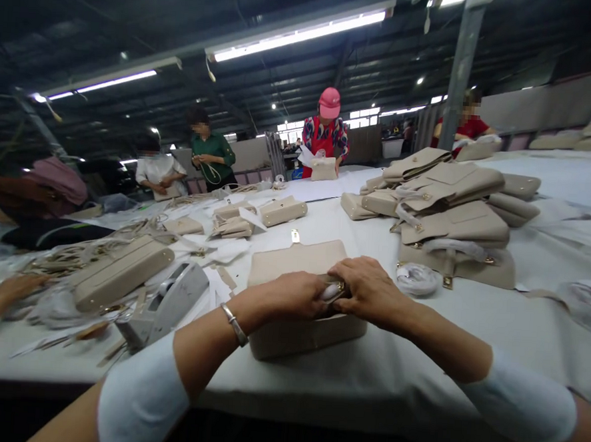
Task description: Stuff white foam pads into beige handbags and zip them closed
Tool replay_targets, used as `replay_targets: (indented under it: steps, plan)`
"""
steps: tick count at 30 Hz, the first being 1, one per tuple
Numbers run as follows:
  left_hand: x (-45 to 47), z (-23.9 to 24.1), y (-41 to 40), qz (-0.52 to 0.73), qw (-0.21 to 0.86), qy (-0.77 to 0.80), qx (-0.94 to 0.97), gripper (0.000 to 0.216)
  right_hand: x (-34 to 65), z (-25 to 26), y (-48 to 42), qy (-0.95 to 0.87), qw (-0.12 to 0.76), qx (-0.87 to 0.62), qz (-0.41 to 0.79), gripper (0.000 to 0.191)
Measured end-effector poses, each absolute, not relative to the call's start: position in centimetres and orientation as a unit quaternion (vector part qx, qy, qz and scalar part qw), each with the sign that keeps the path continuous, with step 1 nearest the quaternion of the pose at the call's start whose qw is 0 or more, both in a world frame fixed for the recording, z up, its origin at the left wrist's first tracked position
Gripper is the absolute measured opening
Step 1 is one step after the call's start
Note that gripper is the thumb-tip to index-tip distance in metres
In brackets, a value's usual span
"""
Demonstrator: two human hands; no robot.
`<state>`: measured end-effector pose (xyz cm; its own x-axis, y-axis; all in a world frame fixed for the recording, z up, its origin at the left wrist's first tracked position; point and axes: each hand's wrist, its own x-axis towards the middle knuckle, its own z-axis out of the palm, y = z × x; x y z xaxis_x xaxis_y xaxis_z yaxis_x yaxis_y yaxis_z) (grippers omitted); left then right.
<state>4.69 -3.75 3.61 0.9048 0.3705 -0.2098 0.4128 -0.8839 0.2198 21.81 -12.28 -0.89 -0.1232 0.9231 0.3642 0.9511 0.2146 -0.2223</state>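
Note:
A beige handbag [308, 342] rests on the white-covered table right in front of me. Its flap [298, 260] is raised at the back, with a gold clasp piece at the flap's edge. Over the bag's opening, my left hand [295, 294] closes on the handle [332, 291], which looks wrapped in clear plastic and has gold hardware. From the other side my right hand [369, 289] pinches the handle's right end. Fingers partly hide the handle and the opening, so the inside of the bag cannot be seen.
A tall stack of beige bags [455, 224] stands to the right, beside a plastic-wrapped coil [416, 280]. At left are a grey tape dispenser [170, 303], another bag [125, 274], straps and paper scraps. A co-worker's hand [24, 284] reaches in; other people work around the table.

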Motion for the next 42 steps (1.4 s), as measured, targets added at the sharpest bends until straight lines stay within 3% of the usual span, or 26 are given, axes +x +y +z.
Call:
replay_targets:
  steps: [5,10,18,22,27,32,36,42]
  plan:
    - [5.6,3.1,-3.3,-0.103,0.252,0.174,0.946,0.038,23.4,0.1,-12.7,-0.733,0.171,-0.657,0.024,0.025]
    - [5.8,2.9,-3.2,-0.097,0.190,0.220,0.952,0.035,23.6,-0.4,-12.5,-0.737,0.181,-0.650,0.030,0.022]
    - [8.8,2.2,-3.3,-0.168,0.033,0.225,0.959,0.013,25.2,-2.4,-12.2,-0.783,0.287,-0.549,0.057,0.014]
    - [9.5,0.6,-3.4,-0.166,0.089,0.206,0.960,0.012,25.8,-2.8,-13.1,-0.760,0.336,-0.548,0.093,0.010]
    - [8.6,0.1,-2.4,-0.085,0.195,0.170,0.962,0.030,26.2,-2.0,-13.0,-0.761,0.301,-0.563,0.114,0.018]
    - [8.4,0.3,-1.4,-0.217,0.331,0.169,0.903,0.007,25.6,-1.3,-12.7,-0.768,0.246,-0.576,0.138,0.008]
    - [9.0,0.2,-1.3,-0.256,0.275,0.190,0.907,0.012,25.7,-2.5,-13.0,-0.749,0.297,-0.572,0.154,0.011]
    - [8.0,-1.9,-2.5,-0.085,0.113,0.204,0.969,0.011,25.6,-4.1,-12.9,-0.755,0.344,-0.535,0.156,0.013]
